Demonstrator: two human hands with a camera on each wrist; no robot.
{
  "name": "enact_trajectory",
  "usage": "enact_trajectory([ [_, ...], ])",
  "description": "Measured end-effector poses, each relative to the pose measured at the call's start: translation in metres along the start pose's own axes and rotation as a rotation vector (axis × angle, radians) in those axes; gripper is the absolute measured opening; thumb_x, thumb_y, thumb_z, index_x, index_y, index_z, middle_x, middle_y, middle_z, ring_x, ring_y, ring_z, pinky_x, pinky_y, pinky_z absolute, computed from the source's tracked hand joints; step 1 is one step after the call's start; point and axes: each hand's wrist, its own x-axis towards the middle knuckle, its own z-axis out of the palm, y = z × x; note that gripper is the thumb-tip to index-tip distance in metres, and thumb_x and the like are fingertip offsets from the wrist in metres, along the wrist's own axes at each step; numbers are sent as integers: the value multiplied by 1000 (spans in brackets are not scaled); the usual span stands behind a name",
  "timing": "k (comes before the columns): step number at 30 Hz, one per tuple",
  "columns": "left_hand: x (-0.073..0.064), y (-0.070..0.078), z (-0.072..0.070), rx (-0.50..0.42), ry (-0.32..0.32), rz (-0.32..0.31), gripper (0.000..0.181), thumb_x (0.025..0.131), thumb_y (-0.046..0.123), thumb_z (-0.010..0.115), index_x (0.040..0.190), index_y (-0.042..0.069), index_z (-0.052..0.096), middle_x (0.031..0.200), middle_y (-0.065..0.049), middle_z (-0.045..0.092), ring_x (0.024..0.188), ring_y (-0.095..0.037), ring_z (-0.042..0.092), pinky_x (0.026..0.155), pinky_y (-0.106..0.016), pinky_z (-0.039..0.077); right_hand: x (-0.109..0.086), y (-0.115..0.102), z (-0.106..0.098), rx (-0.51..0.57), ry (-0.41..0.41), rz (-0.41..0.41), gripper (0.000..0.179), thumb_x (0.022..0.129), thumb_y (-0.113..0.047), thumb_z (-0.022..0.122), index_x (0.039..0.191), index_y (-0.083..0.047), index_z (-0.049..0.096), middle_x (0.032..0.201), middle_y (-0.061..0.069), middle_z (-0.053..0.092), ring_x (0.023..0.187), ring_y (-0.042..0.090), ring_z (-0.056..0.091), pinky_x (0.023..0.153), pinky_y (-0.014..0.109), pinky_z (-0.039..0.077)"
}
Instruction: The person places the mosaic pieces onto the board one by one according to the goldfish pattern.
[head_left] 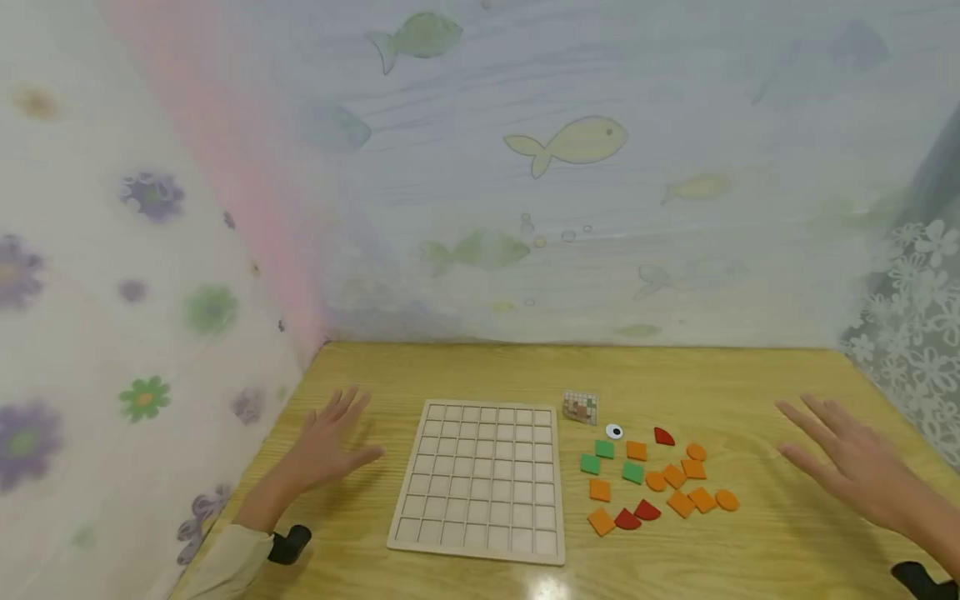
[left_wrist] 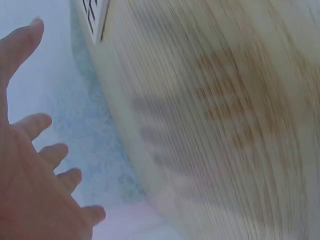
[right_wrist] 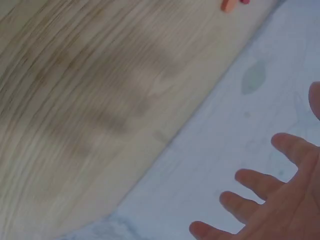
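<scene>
My left hand (head_left: 324, 450) hovers over the table left of a pale wooden grid board (head_left: 480, 479), fingers spread and holding nothing. Over the table's right side my right hand (head_left: 855, 462) is likewise spread, with nothing in it. Between the board and the right hand lie loose flat pieces: green squares (head_left: 604, 449), orange squares (head_left: 600, 490), orange rounds (head_left: 696, 452) and red quarter-round pieces (head_left: 647, 510). A white disc with a black dot (head_left: 614, 432) lies above them. Both wrist views show the palms (left_wrist: 40, 185) (right_wrist: 290, 215) with fingers apart.
A small card with a coloured grid picture (head_left: 581, 407) lies behind the pieces, near the board's upper right corner. The wooden table (head_left: 480, 371) meets a fish-patterned wall covering (head_left: 480, 200) at the back. Flowered fabric (head_left: 150, 350) rises along the left side.
</scene>
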Motion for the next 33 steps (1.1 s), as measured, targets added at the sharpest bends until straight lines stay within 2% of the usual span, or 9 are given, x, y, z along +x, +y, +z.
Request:
enact_trajectory([
  [6, 2, 15, 6, -78, -28, 71, 87, 83, 50, 66, 150, 10, 28, 156, -15, 18, 140, -43, 12, 103, -71, 9, 6, -20, 1, 64, -2, -61, 67, 94, -28, 58, 152, -19, 24, 144, 33, 27, 120, 62, 30, 79, 72, 27],
  [11, 3, 24, 15, -121, -87, 89, 87, 83, 47, 68, 149, 5, 29, 155, -15, 19, 140, -43, 14, 103, -70, 15, 12, -38, 5, 174, -21, -95, 62, 94, -24, 58, 150, -21, 31, 145, 29, 31, 120, 58, 34, 79, 70, 30],
  [15, 3, 27, 23, -133, -139, 110, 86, 83, 42, 70, 146, -2, 32, 152, -21, 23, 138, -45, 17, 103, -69, 18, 15, -50, 14, 279, -58, -111, 53, 95, -21, 57, 145, -15, 39, 141, 27, 38, 121, 53, 36, 80, 69, 33],
  [21, 5, 31, 31, -115, -198, 161, 87, 82, 45, 70, 146, -1, 33, 151, -22, 24, 137, -44, 20, 105, -65, 19, 17, -60, 29, 350, -72, -113, 46, 95, -21, 57, 138, -8, 47, 135, 20, 48, 118, 44, 43, 81, 66, 41],
  [23, 7, 32, 33, -117, -214, 177, 88, 81, 46, 70, 145, -1, 33, 151, -23, 25, 137, -44, 21, 106, -64, 19, 19, -61, 34, 353, -65, -111, 45, 94, -21, 58, 136, -6, 49, 133, 19, 50, 116, 42, 46, 80, 61, 45],
  [25, 7, 32, 34, -143, -242, 178, 89, 81, 46, 71, 145, -2, 33, 151, -23, 24, 137, -44, 21, 106, -64, 17, 21, -59, 38, 358, -64, -116, 44, 94, -20, 59, 134, -4, 51, 131, 19, 52, 111, 41, 50, 75, 50, 51],
  [29, 6, 31, 35, -203, -312, 136, 90, 80, 46, 71, 147, 0, 31, 153, -20, 22, 139, -42, 18, 107, -63, 15, 24, -54, 49, 394, -33, -132, 40, 92, -15, 62, 128, 2, 54, 119, 19, 57, 92, 16, 60, 61, 28, 52],
  [32, 6, 30, 32, -233, -350, 121, 91, 80, 44, 72, 148, 1, 30, 154, -18, 20, 139, -41, 18, 108, -63, 14, 27, -49, 57, 444, -6, -156, 36, 90, -9, 63, 122, 6, 57, 111, 18, 61, 81, 2, 57, 59, 25, 51],
  [33, 5, 30, 31, -239, -357, 121, 91, 80, 43, 73, 148, 1, 30, 154, -19, 20, 139, -42, 18, 107, -63, 16, 28, -47, 58, 450, -6, -159, 34, 90, -8, 63, 121, 7, 58, 109, 18, 62, 80, 1, 58, 59, 25, 51],
])
